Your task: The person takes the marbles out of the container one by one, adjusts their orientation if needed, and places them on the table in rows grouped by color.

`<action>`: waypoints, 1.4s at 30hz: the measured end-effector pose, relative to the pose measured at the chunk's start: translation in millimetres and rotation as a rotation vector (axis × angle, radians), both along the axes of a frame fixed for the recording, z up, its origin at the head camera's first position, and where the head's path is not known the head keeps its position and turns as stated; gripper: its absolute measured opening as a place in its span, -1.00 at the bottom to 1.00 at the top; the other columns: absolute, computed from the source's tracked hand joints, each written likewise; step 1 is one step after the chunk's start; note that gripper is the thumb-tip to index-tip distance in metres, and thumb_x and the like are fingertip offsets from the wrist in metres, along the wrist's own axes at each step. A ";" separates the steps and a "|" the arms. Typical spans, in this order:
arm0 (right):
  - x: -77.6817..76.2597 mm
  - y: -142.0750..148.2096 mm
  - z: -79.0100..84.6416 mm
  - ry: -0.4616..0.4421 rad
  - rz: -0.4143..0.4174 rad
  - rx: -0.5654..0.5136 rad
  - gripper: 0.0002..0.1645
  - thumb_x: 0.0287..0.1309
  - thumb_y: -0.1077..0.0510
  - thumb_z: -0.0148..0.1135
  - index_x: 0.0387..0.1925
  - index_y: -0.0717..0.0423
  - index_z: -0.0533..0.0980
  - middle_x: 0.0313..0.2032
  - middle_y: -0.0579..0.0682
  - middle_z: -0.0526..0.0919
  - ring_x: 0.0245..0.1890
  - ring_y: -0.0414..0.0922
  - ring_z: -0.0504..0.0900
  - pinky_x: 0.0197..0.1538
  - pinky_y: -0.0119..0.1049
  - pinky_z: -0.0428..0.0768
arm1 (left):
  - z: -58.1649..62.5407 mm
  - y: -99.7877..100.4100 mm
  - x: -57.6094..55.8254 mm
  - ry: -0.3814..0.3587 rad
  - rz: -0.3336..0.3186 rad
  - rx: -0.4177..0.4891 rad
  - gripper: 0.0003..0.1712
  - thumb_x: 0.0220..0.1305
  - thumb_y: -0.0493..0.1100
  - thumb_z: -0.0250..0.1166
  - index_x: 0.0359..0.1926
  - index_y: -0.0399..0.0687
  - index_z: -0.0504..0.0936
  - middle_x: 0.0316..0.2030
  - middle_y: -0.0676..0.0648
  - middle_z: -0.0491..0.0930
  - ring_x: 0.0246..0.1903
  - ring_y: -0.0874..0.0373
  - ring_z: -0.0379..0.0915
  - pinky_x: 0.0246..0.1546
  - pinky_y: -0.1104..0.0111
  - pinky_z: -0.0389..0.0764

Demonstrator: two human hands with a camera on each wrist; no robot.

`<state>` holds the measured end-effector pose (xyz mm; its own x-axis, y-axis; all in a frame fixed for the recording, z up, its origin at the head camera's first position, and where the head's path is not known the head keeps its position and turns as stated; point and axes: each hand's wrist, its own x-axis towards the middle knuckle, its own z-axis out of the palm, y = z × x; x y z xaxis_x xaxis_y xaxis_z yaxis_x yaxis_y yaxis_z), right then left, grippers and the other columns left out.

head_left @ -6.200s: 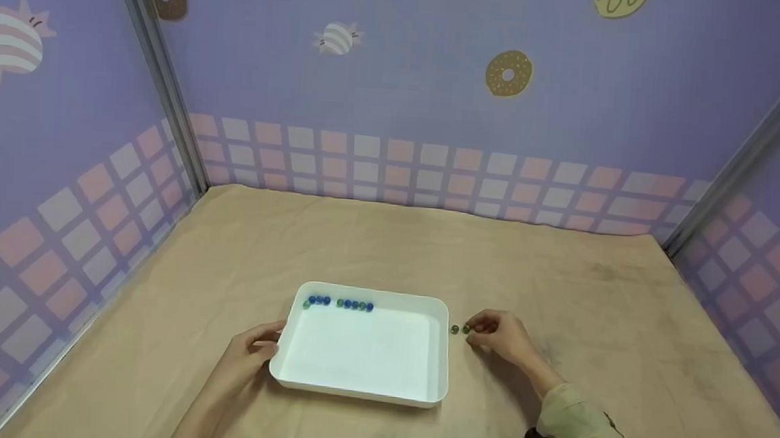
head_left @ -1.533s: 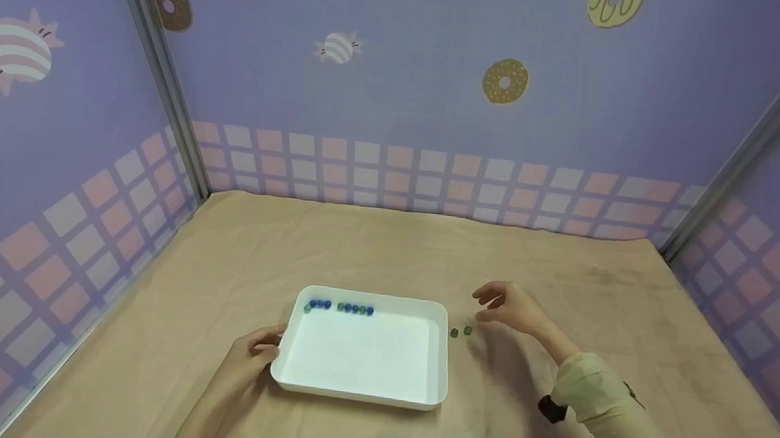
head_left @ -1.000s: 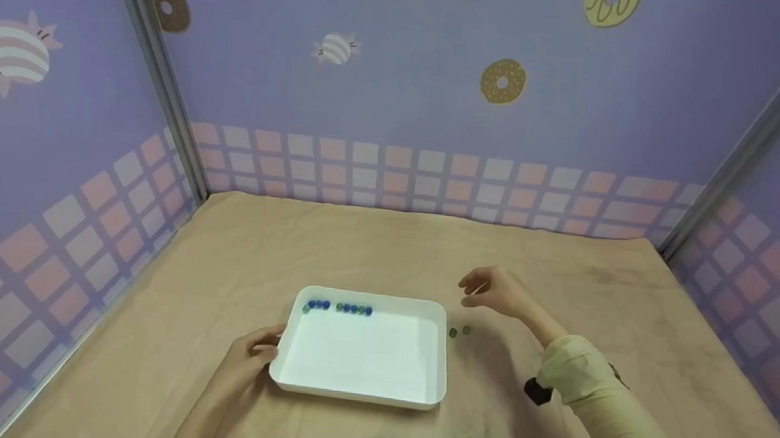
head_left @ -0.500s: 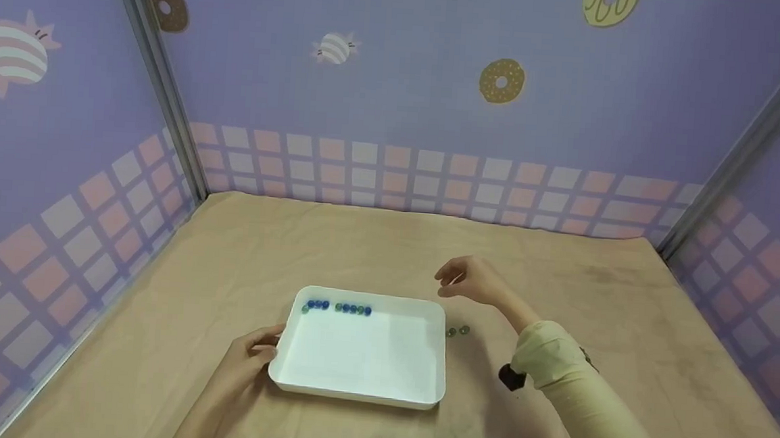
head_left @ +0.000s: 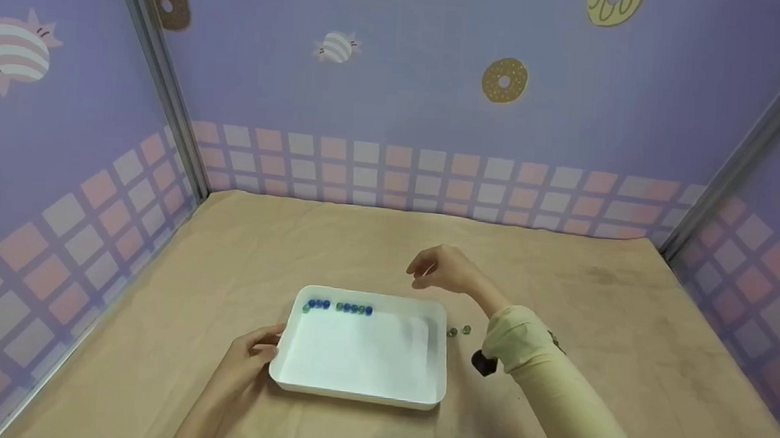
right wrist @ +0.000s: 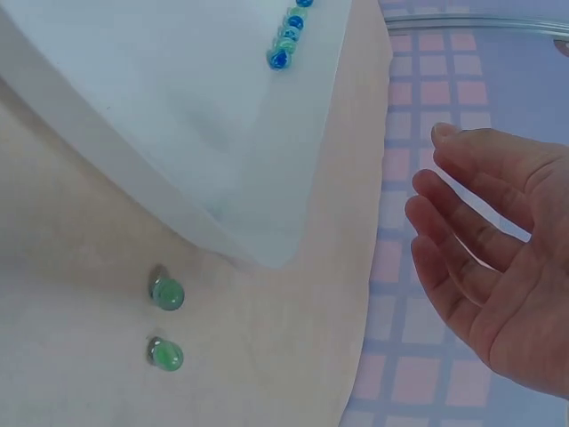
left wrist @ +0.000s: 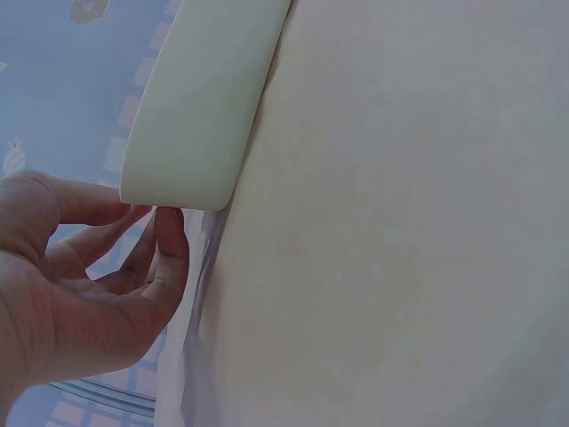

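Note:
Fingertips of my left hand (head_left: 244,359) rest against the outside of the left end wall of a white tray (head_left: 361,359); the left wrist view shows them on this wall, none reaching over the rim. My right hand (head_left: 449,270) hovers behind the tray's far right part, fingers loosely curved and holding nothing. Along the tray's far wall lie blue and green marbles (head_left: 354,309), in two short rows with a small gap between. Outside the right wall sit two green marbles, one close to the tray (right wrist: 167,293) and another farther off (right wrist: 166,354).
A beige cloth (head_left: 562,277) covers the table. Purple patterned walls (head_left: 398,77) with metal corner posts stand at the back and both sides. A dark object is worn on the right wrist (head_left: 484,363).
My right hand, earlier with its fingers at the farther green marble beside the tray, has lifted off and swung left behind the tray. The marble stays on the cloth. My left hand keeps its place.

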<state>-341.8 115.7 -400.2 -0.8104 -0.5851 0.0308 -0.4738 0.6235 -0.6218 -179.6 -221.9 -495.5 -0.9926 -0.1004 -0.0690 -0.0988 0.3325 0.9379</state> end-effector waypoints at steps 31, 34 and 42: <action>-3.8 -63.4 -29.9 0.161 0.222 0.050 -0.81 0.19 0.22 0.34 -0.15 0.04 0.72 -0.06 0.03 0.71 0.03 0.00 0.62 0.05 -0.11 0.64 | 3.3 0.2 -0.1 -0.005 0.018 -0.020 -0.52 0.33 -0.41 0.06 0.27 -0.32 0.47 0.10 -0.34 0.54 0.10 -0.11 0.49 0.09 0.19 0.55; -4.0 -69.6 -34.6 0.199 0.238 0.067 -0.83 0.17 0.23 0.36 -0.18 0.05 0.72 -0.09 0.02 0.72 0.04 0.00 0.63 0.08 -0.08 0.64 | 2.7 0.9 -0.6 -0.003 0.015 -0.011 -0.52 0.33 -0.42 0.06 0.27 -0.32 0.48 0.09 -0.32 0.55 0.09 -0.09 0.49 0.08 0.21 0.56; -3.7 -80.2 -51.3 0.290 0.249 0.142 -0.85 0.13 0.20 0.40 -0.22 0.05 0.73 -0.09 0.00 0.72 0.07 -0.01 0.60 0.25 -0.10 0.53 | 2.2 0.8 -1.0 0.000 0.021 -0.017 -0.52 0.33 -0.43 0.05 0.26 -0.33 0.48 0.07 -0.31 0.58 0.08 -0.08 0.49 0.07 0.21 0.56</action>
<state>-345.5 35.6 -451.5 -0.6129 -0.7773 0.1419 -0.7644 0.5378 -0.3558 -180.7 -221.1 -493.3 -0.9903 -0.1222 -0.0666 -0.1054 0.3464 0.9321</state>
